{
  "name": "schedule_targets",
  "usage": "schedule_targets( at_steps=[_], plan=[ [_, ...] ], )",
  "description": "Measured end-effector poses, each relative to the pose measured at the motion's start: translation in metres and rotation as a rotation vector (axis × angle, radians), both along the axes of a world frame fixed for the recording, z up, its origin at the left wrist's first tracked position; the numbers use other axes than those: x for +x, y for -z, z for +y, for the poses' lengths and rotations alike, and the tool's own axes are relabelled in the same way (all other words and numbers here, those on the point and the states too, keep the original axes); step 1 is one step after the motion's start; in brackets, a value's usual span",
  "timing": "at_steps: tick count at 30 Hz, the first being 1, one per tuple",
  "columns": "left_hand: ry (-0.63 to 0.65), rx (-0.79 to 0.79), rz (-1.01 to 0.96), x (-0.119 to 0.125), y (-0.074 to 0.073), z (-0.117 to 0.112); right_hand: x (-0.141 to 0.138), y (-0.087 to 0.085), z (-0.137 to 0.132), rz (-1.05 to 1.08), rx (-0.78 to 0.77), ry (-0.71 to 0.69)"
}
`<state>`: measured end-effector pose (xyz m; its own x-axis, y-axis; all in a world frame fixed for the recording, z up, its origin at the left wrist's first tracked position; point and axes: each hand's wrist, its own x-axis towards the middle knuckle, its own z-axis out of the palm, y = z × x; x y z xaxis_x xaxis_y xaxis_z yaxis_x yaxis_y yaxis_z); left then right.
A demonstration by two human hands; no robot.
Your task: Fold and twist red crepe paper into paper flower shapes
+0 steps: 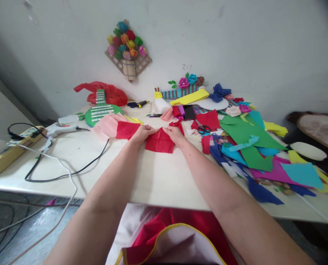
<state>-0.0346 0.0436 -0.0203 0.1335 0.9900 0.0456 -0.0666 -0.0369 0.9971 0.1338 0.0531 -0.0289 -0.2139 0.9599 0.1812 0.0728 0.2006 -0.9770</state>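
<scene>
A creased square of red crepe paper lies over the middle of the table, held along its far edge by both hands. My left hand pinches that edge between thumb and fingers. Close beside it, my right hand pinches the same edge, the two thumbs nearly meeting. Another red piece lies just left of my left hand, over pale pink paper. Scissors with dark handles rest to the right, by more red paper.
At left are a glue gun, trailing cables and a yellow power strip. A green guitar-shaped craft stands behind. Coloured paper scraps heap up on the right. Pliers lie at the back. A flower decoration hangs on the wall.
</scene>
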Motion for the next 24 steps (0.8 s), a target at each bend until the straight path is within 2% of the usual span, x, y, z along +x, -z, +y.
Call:
schedule_targets(
  at_steps=[15, 24],
  plan=[
    [-0.006, 0.022, 0.024, 0.0004, 0.004, 0.0027, -0.0011, 0.0023, 0.0011, -0.009, -0.001, 0.007],
    [-0.038, 0.054, 0.099, 0.004, 0.0009, 0.0005, -0.0019, 0.0032, -0.0005, 0.007, -0.033, 0.009]
  ],
)
